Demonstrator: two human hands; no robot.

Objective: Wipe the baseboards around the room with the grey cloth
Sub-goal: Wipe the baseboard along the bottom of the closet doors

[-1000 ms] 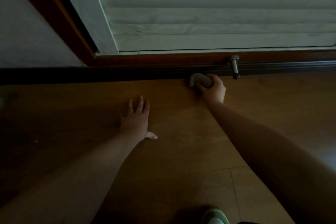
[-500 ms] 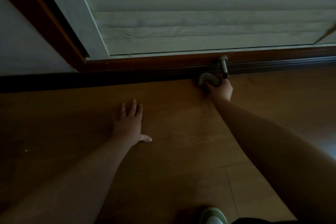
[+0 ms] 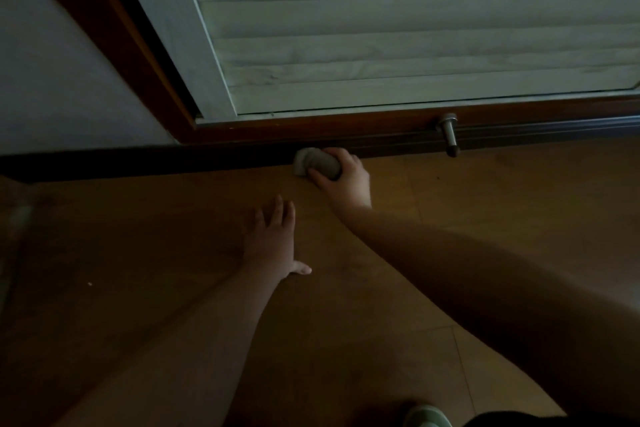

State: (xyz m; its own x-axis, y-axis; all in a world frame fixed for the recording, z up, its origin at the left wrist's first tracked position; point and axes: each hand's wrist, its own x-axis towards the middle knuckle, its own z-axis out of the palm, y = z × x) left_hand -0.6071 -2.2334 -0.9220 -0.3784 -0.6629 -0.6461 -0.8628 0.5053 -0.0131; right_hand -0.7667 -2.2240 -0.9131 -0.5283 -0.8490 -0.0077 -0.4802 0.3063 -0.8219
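Since half a second ago, the right hand (image 3: 343, 180) has slid the cloth (image 3: 317, 166) left along the baseboard (image 3: 207, 161), well away from the doorstop (image 3: 449, 135). Its grip is closed around the bunched cloth, pressing it where baseboard meets floor (image 3: 485, 218). Left hand (image 3: 272, 243) lies flat on the floor, fingers spread, holding nothing.

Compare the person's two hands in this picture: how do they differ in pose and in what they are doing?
The right hand is curled around the grey cloth, pressing it to the dark baseboard; the left hand holds nothing. The left hand lies flat on the wooden floor, fingers extended; the right reaches farther forward. Both are bare.
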